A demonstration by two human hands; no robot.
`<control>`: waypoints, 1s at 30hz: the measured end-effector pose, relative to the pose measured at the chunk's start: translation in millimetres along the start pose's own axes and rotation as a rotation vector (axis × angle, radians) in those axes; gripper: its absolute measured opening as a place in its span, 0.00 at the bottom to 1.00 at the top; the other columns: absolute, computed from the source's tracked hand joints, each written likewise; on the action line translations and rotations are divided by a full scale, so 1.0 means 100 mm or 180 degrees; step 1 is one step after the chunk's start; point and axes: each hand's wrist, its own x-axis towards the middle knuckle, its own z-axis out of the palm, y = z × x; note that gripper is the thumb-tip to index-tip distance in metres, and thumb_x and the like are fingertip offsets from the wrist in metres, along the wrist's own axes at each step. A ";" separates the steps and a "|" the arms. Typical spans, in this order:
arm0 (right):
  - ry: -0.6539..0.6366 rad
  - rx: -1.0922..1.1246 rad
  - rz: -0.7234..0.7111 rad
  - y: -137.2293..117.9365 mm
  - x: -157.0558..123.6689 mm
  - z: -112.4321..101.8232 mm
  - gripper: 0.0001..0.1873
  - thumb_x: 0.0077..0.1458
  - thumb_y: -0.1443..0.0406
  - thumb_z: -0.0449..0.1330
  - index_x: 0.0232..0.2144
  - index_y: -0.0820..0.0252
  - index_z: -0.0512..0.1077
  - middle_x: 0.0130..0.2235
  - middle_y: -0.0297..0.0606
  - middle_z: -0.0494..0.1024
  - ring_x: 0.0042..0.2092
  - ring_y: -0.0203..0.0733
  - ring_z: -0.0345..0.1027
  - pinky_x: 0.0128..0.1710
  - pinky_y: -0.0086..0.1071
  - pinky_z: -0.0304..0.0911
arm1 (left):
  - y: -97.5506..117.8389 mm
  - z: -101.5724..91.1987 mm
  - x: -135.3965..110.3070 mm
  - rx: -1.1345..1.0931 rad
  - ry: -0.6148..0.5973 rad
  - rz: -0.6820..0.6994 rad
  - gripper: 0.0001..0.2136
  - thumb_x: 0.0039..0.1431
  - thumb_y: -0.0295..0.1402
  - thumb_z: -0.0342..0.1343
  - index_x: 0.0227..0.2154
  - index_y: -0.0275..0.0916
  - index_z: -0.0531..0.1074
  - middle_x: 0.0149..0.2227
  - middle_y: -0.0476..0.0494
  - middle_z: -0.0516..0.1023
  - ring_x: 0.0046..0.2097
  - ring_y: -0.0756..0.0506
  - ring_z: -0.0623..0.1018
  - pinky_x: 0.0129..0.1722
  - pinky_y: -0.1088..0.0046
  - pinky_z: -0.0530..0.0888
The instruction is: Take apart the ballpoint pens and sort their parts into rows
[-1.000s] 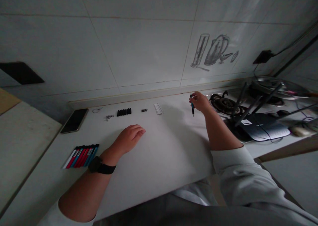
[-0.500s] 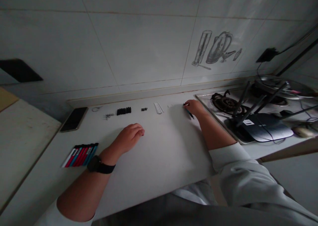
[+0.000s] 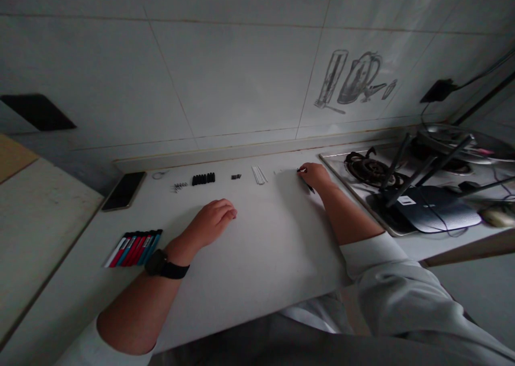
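Observation:
At the far right of the white countertop (image 3: pixel 257 258), my right hand (image 3: pixel 317 177) pinches a slim dark pen (image 3: pixel 309 187) that lies against the surface. My left hand (image 3: pixel 213 220) rests on the counter near the middle, fingers curled together, with nothing visible in it. Beyond the hands runs a row of small pen parts: metal springs (image 3: pixel 179 187), black rubber grips (image 3: pixel 203 178), short dark pieces (image 3: pixel 236 176), thin white refills (image 3: pixel 259 175) and tiny pale bits (image 3: pixel 278 171). Red, blue and white pen barrels (image 3: pixel 132 249) lie side by side left of my left wrist.
A phone (image 3: pixel 124 191) lies at the counter's back left, with a thin clear ring-shaped item (image 3: pixel 160 175) beside it. To the right are a gas stove (image 3: pixel 372 170), a black router (image 3: pixel 436 207) with raised antennas, and a pan lid (image 3: pixel 475 140). A tiled wall stands behind.
The whole view has shifted slightly to the right in the picture. Both hands keep nearly the same places, and the right one still grips the pen.

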 end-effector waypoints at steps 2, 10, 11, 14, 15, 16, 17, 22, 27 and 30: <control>-0.0008 -0.0014 0.0007 -0.02 -0.01 -0.01 0.18 0.61 0.59 0.60 0.49 0.58 0.81 0.50 0.47 0.83 0.52 0.49 0.75 0.50 0.34 0.65 | 0.00 0.00 0.00 0.0000 -0.0018 -0.0021 0.18 0.73 0.36 0.41 0.34 0.39 0.75 0.41 0.42 0.78 0.44 0.44 0.75 0.48 0.64 0.73; -0.0332 -0.0290 -0.0068 -0.06 -0.07 -0.07 0.19 0.56 0.63 0.61 0.49 0.61 0.81 0.48 0.49 0.83 0.51 0.51 0.75 0.49 0.34 0.66 | 0.02 -0.01 0.01 0.0014 -0.0091 -0.0013 0.17 0.73 0.35 0.42 0.35 0.39 0.75 0.42 0.41 0.77 0.44 0.44 0.75 0.49 0.63 0.73; -0.0349 -0.0309 -0.0056 -0.07 -0.07 -0.07 0.18 0.55 0.65 0.62 0.47 0.61 0.81 0.47 0.49 0.84 0.50 0.52 0.76 0.49 0.34 0.66 | 0.03 -0.01 0.01 0.0015 -0.0089 -0.0019 0.17 0.73 0.36 0.42 0.35 0.39 0.75 0.42 0.41 0.77 0.44 0.44 0.75 0.49 0.63 0.73; -0.0333 -0.0338 0.0012 -0.07 -0.07 -0.07 0.17 0.52 0.66 0.62 0.45 0.60 0.82 0.46 0.49 0.84 0.49 0.52 0.76 0.47 0.33 0.66 | 0.04 -0.02 0.00 0.0026 -0.0076 -0.0028 0.17 0.73 0.36 0.42 0.35 0.39 0.75 0.42 0.41 0.77 0.44 0.43 0.75 0.49 0.63 0.73; -0.0317 -0.0334 0.0015 -0.06 -0.07 -0.07 0.17 0.52 0.66 0.62 0.44 0.60 0.82 0.46 0.48 0.84 0.49 0.51 0.76 0.46 0.33 0.66 | 0.03 -0.02 0.00 0.0032 -0.0068 -0.0023 0.18 0.73 0.36 0.42 0.35 0.39 0.75 0.42 0.41 0.77 0.45 0.43 0.75 0.49 0.63 0.73; -0.0297 -0.0324 0.0018 -0.06 -0.07 -0.07 0.17 0.51 0.66 0.62 0.44 0.60 0.82 0.46 0.48 0.84 0.49 0.51 0.76 0.46 0.33 0.66 | 0.03 -0.02 0.00 0.0038 -0.0067 -0.0012 0.18 0.74 0.36 0.42 0.36 0.39 0.75 0.42 0.41 0.77 0.45 0.43 0.75 0.49 0.63 0.73; -0.0277 -0.0309 0.0015 -0.06 -0.07 -0.07 0.17 0.51 0.66 0.62 0.44 0.59 0.82 0.45 0.47 0.84 0.48 0.51 0.76 0.46 0.32 0.66 | 0.03 -0.02 0.00 0.0045 -0.0068 0.0003 0.18 0.74 0.36 0.41 0.36 0.39 0.75 0.42 0.41 0.77 0.45 0.43 0.75 0.50 0.63 0.73; -0.0233 -0.0234 -0.0025 -0.08 -0.07 -0.05 0.16 0.51 0.66 0.63 0.43 0.59 0.82 0.44 0.46 0.84 0.48 0.50 0.76 0.46 0.32 0.66 | 0.01 -0.01 0.00 0.0084 -0.0089 0.0024 0.18 0.74 0.37 0.40 0.36 0.39 0.75 0.43 0.41 0.77 0.45 0.43 0.75 0.50 0.62 0.73; -0.0205 -0.0169 -0.0013 -0.10 -0.06 -0.03 0.17 0.52 0.65 0.62 0.44 0.59 0.82 0.44 0.46 0.84 0.47 0.49 0.77 0.45 0.32 0.66 | 0.03 0.00 0.00 0.0096 -0.0060 0.0015 0.18 0.74 0.37 0.41 0.37 0.38 0.75 0.43 0.41 0.77 0.46 0.43 0.75 0.51 0.62 0.73; -0.0185 -0.0199 0.0076 -0.01 -0.03 -0.07 0.18 0.52 0.65 0.62 0.46 0.59 0.81 0.45 0.46 0.84 0.48 0.48 0.77 0.45 0.32 0.66 | 0.03 0.00 0.00 0.0103 -0.0065 0.0018 0.18 0.75 0.37 0.41 0.37 0.38 0.75 0.43 0.41 0.77 0.46 0.43 0.75 0.51 0.62 0.72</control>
